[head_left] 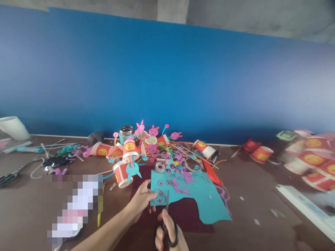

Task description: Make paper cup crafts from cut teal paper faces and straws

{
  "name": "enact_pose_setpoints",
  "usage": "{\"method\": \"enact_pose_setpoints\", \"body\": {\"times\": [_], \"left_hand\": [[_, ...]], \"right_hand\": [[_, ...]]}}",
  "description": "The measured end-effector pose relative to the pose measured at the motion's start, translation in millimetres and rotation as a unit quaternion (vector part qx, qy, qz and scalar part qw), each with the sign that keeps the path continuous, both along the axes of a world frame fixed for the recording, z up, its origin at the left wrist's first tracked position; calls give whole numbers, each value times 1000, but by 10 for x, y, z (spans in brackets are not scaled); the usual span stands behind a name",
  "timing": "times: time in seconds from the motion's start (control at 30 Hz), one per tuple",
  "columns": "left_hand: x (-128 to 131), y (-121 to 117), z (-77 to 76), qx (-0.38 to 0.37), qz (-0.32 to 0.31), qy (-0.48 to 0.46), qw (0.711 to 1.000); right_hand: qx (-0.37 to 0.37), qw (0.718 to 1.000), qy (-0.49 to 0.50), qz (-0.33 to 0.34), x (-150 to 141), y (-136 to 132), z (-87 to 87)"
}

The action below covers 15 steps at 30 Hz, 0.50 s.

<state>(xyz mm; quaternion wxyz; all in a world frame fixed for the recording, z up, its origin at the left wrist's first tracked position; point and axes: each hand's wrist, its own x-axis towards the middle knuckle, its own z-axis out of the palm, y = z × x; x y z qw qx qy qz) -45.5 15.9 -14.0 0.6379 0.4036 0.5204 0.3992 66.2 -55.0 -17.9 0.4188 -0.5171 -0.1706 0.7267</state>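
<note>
My left hand (141,200) pinches the left edge of a blue paper sheet (209,198), its thumb on a round face drawing (159,198). Small drawn circles show above that face. Black-handled scissors (166,205) are in my right hand (170,230), fingers through the loops. Their blades point away from me at the sheet's near edge, just right of the drawn face. A large curved piece is gone from the sheet's front edge. Purple paper scraps (180,183) lie on the sheet, and a dark red sheet (180,216) is underneath.
Behind the sheet stand red paper cups (130,150) with paper animal shapes, a metal-rimmed jar (126,131) and a roll of tape (159,167). More scissors (15,174) lie far left. A red glue bottle (213,172) and stacked cups (314,157) are to the right.
</note>
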Motion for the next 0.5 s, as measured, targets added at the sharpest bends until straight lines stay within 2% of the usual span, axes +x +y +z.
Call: {"method": "enact_pose_setpoints", "body": {"times": [0.17,0.5], "left_hand": [[-4,7,-13,3,1,2,1000],[-15,0,-21,8,-1,-7,1000]], "right_hand": [[1,999,2,50,101,32,20],[13,993,2,114,274,65,-55]]}}
